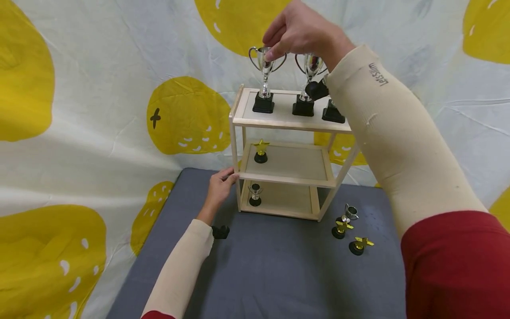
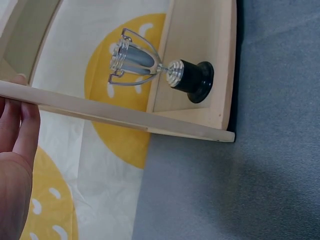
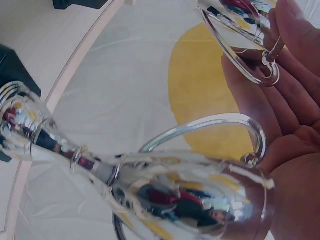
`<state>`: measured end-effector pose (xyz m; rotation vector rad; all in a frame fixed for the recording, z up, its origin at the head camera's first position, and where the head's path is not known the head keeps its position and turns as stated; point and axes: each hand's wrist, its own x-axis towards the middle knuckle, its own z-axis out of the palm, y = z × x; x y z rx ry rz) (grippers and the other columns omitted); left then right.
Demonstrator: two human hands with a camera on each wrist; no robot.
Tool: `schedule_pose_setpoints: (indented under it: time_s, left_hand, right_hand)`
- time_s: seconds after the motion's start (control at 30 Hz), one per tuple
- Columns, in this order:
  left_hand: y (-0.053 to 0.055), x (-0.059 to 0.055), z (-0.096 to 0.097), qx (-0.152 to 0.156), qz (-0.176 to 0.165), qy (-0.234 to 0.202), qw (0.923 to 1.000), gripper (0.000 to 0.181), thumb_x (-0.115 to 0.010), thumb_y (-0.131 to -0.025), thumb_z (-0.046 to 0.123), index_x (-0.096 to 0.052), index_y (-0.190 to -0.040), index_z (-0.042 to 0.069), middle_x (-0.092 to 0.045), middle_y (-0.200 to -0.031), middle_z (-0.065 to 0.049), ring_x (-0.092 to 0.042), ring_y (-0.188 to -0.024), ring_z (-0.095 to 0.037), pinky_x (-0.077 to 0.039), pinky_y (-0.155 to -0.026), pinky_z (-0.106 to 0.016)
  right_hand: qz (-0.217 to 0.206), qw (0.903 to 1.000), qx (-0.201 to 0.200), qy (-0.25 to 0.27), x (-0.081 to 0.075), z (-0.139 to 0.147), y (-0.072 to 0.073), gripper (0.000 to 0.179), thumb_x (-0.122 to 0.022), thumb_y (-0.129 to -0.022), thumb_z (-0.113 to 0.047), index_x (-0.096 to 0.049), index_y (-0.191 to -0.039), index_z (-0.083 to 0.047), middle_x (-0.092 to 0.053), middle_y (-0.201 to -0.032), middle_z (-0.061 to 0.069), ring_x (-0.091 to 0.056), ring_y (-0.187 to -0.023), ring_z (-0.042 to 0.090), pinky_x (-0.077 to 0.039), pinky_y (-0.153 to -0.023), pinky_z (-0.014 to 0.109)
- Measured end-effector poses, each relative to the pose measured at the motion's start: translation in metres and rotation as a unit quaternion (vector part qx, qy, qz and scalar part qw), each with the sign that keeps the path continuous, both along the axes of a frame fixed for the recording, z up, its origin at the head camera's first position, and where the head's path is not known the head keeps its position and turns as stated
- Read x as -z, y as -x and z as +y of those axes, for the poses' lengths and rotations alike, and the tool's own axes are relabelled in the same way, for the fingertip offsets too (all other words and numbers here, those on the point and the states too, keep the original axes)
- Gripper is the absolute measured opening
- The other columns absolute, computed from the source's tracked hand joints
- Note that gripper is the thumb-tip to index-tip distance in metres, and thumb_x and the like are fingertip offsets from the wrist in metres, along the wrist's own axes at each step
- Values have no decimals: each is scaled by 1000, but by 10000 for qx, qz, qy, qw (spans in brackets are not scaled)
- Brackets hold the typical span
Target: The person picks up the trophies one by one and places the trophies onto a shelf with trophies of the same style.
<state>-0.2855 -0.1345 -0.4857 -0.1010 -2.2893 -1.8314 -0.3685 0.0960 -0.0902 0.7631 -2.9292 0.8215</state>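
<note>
On the top board of a three-tier wooden shelf [image 1: 275, 122], a silver two-handled trophy cup [image 1: 264, 105] stands upright at the left end. My right hand [image 1: 304, 35] pinches its rim between thumb and fingers; in the right wrist view that cup [image 3: 235, 30] is partly cut off. A second silver trophy [image 1: 303, 106] stands to its right, below my wrist, and looms large in the right wrist view. My forearm hides most of a third trophy [image 1: 333, 114]. My left hand [image 1: 217, 190] grips the shelf's left post [image 2: 90, 105], thumb in front.
A gold star trophy [image 1: 260, 153] is on the middle board, and a small silver cup [image 1: 255, 195] on the bottom one. Right of the shelf, two gold star trophies [image 1: 360, 246] and a small silver cup [image 1: 349, 212] stand on the grey-covered table [image 1: 271, 266]. Behind hangs a lemon-patterned cloth [image 1: 119, 53].
</note>
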Motion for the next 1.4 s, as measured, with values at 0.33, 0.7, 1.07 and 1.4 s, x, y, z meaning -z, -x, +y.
schedule_pose_setpoints:
  time_s: [0.33, 0.7, 1.07, 1.4]
  left_hand:
    - [1, 1, 1, -67, 136, 113, 9998, 34, -68, -102, 17, -72, -132, 2, -69, -134, -19, -71, -114, -37, -61, -100, -51]
    - [1, 0, 3, -23, 64, 97, 9999, 35, -69, -102, 20, -72, -133, 5, -70, -131, -18, -71, -115, -36, -61, -101, -51]
    - [1, -1, 6, 7, 71, 74, 9999, 35, -69, -102, 17, -71, -134, 3, -69, -132, -20, -72, -114, -37, -62, -99, -48]
    - [1, -2, 3, 30, -33, 44, 10000, 37, -68, -103, 17, -69, -137, 4, -68, -136, -20, -71, -116, -38, -61, -101, -52]
  right_hand:
    - [-110, 9998, -142, 82, 0, -8, -3, 56, -77, -96, -23, -60, -146, -7, -62, -150, 9, -63, -131, 21, -43, -125, 32]
    - [-99, 9992, -285, 274, 1, -8, -6, 58, -78, -95, -20, -59, -147, -5, -61, -151, 11, -63, -134, 21, -44, -124, 31]
    - [2, 9994, -225, 280, -1, 7, -11, 58, -75, -98, -25, -55, -151, -8, -56, -156, 10, -59, -136, 22, -41, -126, 31]
    - [42, 9997, 187, -126, -7, 31, -13, 58, -72, -99, -32, -57, -150, -11, -57, -156, 9, -61, -130, 21, -43, -125, 34]
